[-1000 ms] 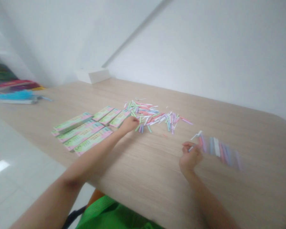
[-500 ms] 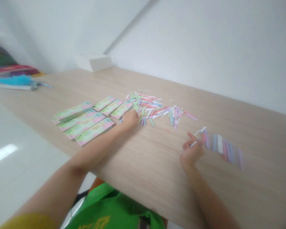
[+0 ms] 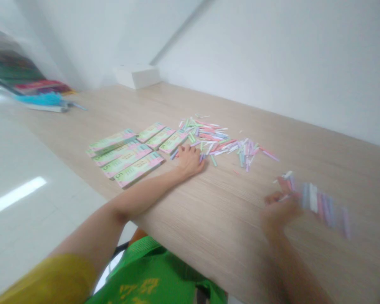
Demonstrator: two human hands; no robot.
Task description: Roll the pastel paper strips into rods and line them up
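My left hand (image 3: pixel 190 161) lies on the wooden table (image 3: pixel 215 211) at the near edge of a loose heap of pastel paper strips (image 3: pixel 209 143), its fingertips among the strips, with nothing clearly held. Just left of it are several green and pink printed cards (image 3: pixel 126 162) marked with a 5. My right hand (image 3: pixel 280 210) is motion-blurred, with its fingers curled around a thin pale paper strip (image 3: pixel 284 197). Beside that hand runs a blurred row of coloured strips (image 3: pixel 323 202).
A white box (image 3: pixel 137 77) stands at the table's far end against the white wall. Beyond the table's left edge are a shiny tiled floor (image 3: pixel 34 219) and a heap of colourful fabric (image 3: pixel 41 95). A green garment (image 3: pixel 148 274) and yellow sleeve (image 3: pixel 41 283) show below.
The whole view has shifted, so the table's contents sit further right. My left hand stays at the heap's edge. My right hand is blurrier, and more yellow sleeve shows.
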